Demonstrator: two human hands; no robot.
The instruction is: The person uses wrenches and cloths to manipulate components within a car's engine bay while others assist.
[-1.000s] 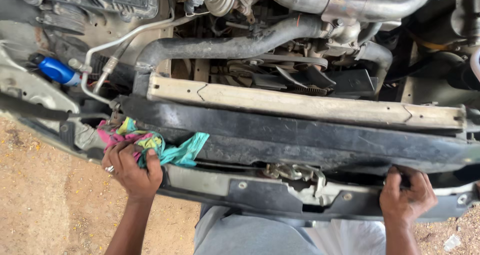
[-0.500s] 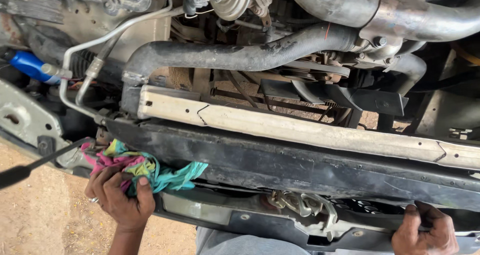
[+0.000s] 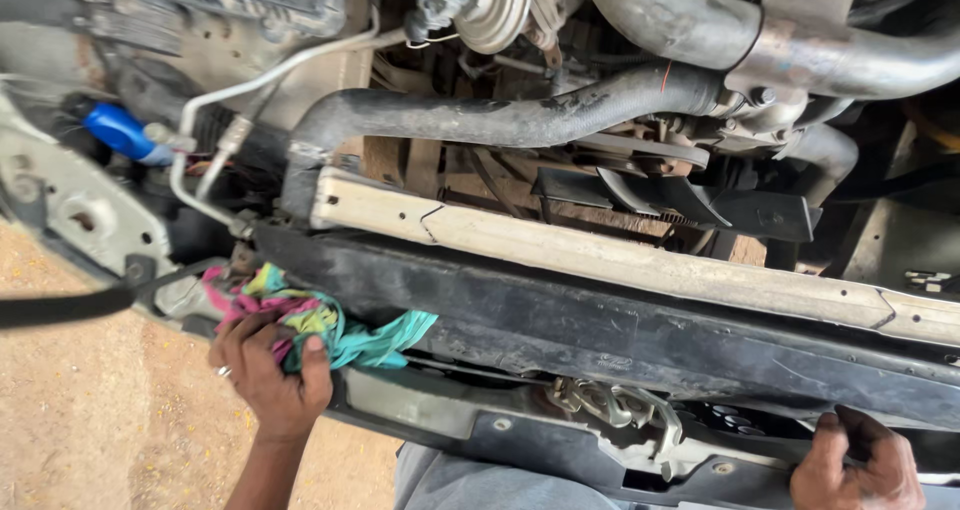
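I look down into an open engine bay. My left hand (image 3: 268, 372), a ring on one finger, grips a multicoloured rag (image 3: 330, 322) pressed against the front edge of the black radiator support panel (image 3: 640, 340). At the lower right, my right hand (image 3: 858, 465) curls its fingers over the lower edge of that same panel. A metal hood latch (image 3: 620, 410) sits between my two hands on the grey front crossmember (image 3: 440, 410).
A black radiator hose (image 3: 500, 118) runs across above a cracked cream-coloured radiator top (image 3: 620, 258). A fan shroud (image 3: 690, 195) sits behind it. A blue cap (image 3: 118, 132) is at far left. A black rod (image 3: 60, 305) crosses over sandy ground (image 3: 90, 420).
The view has shifted left and closer. My left hand stays on the rag, and my right hand keeps its hold on the panel's lower edge.
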